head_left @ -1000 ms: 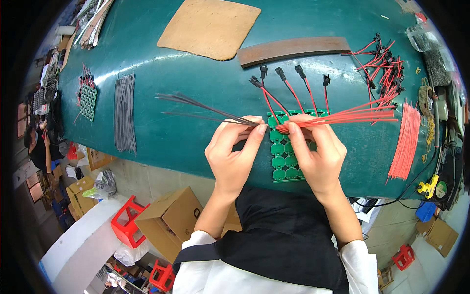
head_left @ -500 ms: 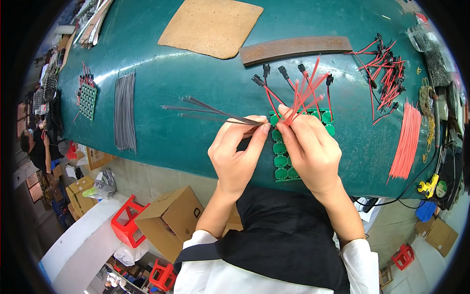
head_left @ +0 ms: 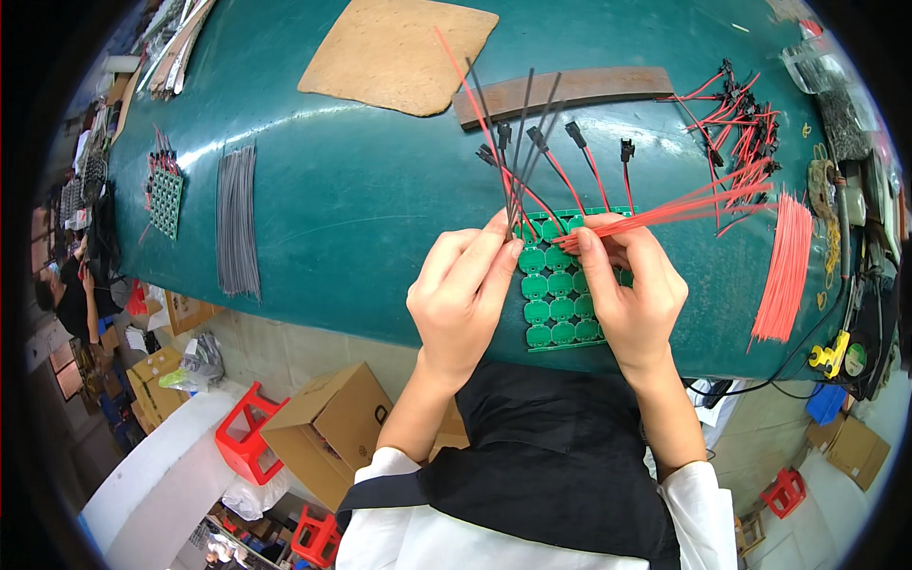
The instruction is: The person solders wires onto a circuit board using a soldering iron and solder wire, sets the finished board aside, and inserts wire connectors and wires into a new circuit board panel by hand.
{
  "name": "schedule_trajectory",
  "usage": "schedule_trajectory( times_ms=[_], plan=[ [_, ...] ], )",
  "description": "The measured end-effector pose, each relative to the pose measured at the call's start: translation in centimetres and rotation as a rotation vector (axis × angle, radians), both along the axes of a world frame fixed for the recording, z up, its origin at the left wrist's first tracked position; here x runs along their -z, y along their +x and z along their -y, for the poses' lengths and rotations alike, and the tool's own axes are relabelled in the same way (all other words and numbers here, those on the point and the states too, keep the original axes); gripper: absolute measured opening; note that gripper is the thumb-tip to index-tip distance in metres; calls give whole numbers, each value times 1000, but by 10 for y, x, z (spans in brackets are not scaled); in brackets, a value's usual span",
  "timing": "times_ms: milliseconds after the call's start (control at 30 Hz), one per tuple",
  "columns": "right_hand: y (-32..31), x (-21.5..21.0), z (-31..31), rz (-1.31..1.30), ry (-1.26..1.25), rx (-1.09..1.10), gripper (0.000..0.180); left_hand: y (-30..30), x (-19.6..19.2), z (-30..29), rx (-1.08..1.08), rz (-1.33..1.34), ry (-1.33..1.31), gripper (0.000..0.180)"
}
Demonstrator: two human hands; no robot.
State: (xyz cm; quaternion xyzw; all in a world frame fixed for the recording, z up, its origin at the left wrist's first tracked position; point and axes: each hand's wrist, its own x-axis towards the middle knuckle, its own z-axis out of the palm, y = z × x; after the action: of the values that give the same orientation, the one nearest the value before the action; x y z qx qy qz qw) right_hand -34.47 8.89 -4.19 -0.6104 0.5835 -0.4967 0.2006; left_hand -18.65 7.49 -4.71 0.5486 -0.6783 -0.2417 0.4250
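My left hand (head_left: 458, 299) is closed, pinching a few thin black wires (head_left: 519, 180) that stand upward from the fingertips, with one red wire (head_left: 472, 103) among them. My right hand (head_left: 635, 299) is closed on a fanned bundle of red wires (head_left: 698, 202) that points right, their near ends by the thumb. Both hands hover over a green circuit board panel (head_left: 548, 312) of several small rounded boards. Red-and-black leads with black plugs (head_left: 576, 135) stick out past its far edge. My fingers hide part of the panel's upper rows.
Black wires (head_left: 238, 223) and a smaller wired panel (head_left: 165, 204) lie at left. At right are red wires (head_left: 784, 266) and a heap of plug leads (head_left: 746, 128). A brown bar (head_left: 579, 92) and tan sheet (head_left: 394, 52) lie beyond. A yellow-handled tool (head_left: 830, 357) is at the right edge.
The black wires have swung from pointing left to pointing up, and a red wire now stands with them. The red bundle has tipped from upright to the right. My hands are farther apart.
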Motion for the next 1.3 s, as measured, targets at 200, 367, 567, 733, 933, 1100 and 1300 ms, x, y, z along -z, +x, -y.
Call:
schedule_trajectory(
  times_ms=[200, 367, 567, 733, 933, 1100, 1300],
  plan=[
    [0, 1, 2, -21, -23, 16, 13, 1, 0, -2, -32, -41, 12, 22],
    [-1, 1, 5, -196, -132, -22, 20, -10, 1, -5, -16, -220, 24, 15],
    [0, 5, 4, -294, -154, -43, 32, -15, 1, -3, -20, -131, -21, 13],
    [-5, -6, 2, -216, -105, -25, 26, -15, 4, -3, -28, -119, -57, 13],
    [-17, 1, -1, -77, -59, 44, 16, -17, 4, -1, -2, -79, -111, 12],
    [-14, 2, 0, -78, -61, 45, 15, -21, -9, -1, 23, 180, -85, 24],
    [-13, 4, 0, -83, -61, 44, 16, -22, -2, -3, -8, -18, -30, 31]
  ],
)
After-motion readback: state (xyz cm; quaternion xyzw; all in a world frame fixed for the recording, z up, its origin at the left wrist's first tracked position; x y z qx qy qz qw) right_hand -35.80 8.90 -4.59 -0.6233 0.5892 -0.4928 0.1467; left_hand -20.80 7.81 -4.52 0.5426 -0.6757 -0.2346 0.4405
